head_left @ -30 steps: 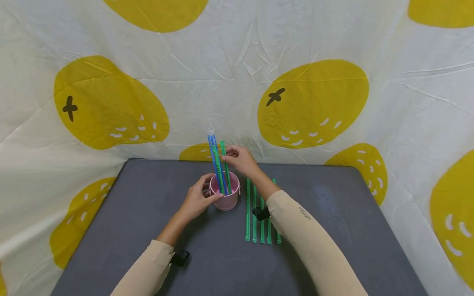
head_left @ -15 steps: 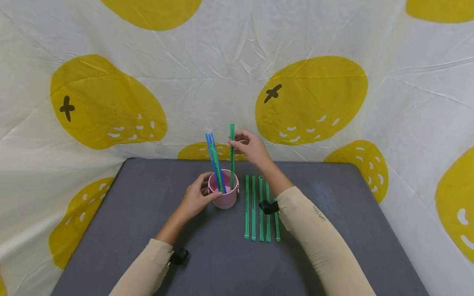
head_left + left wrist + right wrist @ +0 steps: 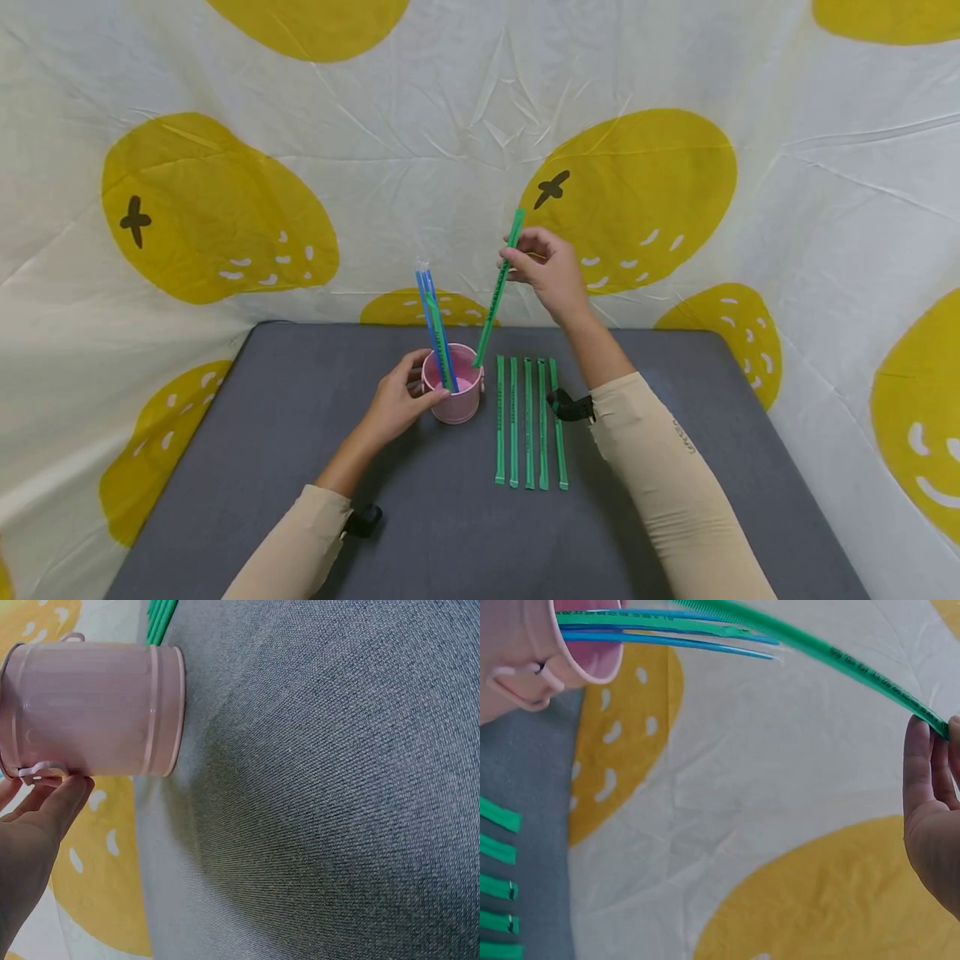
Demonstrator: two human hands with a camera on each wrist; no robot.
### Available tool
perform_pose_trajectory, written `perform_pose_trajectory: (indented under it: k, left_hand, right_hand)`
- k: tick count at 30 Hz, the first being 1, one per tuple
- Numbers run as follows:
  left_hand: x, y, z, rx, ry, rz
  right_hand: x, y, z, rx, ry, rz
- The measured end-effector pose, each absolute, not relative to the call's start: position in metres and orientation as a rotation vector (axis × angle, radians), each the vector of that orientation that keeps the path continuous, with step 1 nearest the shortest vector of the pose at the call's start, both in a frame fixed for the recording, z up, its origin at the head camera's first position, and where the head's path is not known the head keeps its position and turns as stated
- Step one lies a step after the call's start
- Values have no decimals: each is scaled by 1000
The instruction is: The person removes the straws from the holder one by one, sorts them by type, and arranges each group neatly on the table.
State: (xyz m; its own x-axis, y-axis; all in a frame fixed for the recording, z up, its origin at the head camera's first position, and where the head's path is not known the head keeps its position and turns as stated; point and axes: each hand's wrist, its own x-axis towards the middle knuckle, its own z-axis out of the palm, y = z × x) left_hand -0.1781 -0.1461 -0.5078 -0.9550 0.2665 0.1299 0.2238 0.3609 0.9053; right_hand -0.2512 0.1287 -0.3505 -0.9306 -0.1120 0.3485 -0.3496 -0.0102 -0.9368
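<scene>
Our left hand (image 3: 397, 400) grips the pink bucket (image 3: 457, 410); our right hand (image 3: 552, 271) pinches one green straw (image 3: 494, 305). Five loose green straws (image 3: 529, 425) already lie beside the bucket; another green straw (image 3: 440, 342) stands inside with blue straws (image 3: 705, 647).

Pink round ribbed bucket (image 3: 455, 408): upright on the bench (image 3: 300, 433), left side held by the left hand (image 3: 397, 400).
Bucket contents: blue straws in clear wrap (image 3: 425, 300) and one green-wrapped straw (image 3: 440, 346), leaning left.
Slim green straw in printed wrapper (image 3: 497, 292): pinched near its top by the right hand (image 3: 555, 271), upper end tilted right, lower end at the bucket's right rim, contact unclear.
</scene>
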Motion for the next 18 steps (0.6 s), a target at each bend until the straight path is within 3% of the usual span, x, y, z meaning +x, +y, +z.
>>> perform_pose_trajectory:
  k: [9, 18]
  left_hand:
    - [-179, -146, -506, 460, 2546, 1706]
    - [-177, -146, -508, 466, 2546, 1712]
  right_hand:
    - [-243, 155, -352, 423, -2127, 1973]
    - [-238, 191, -387, 254, -2415, 1773]
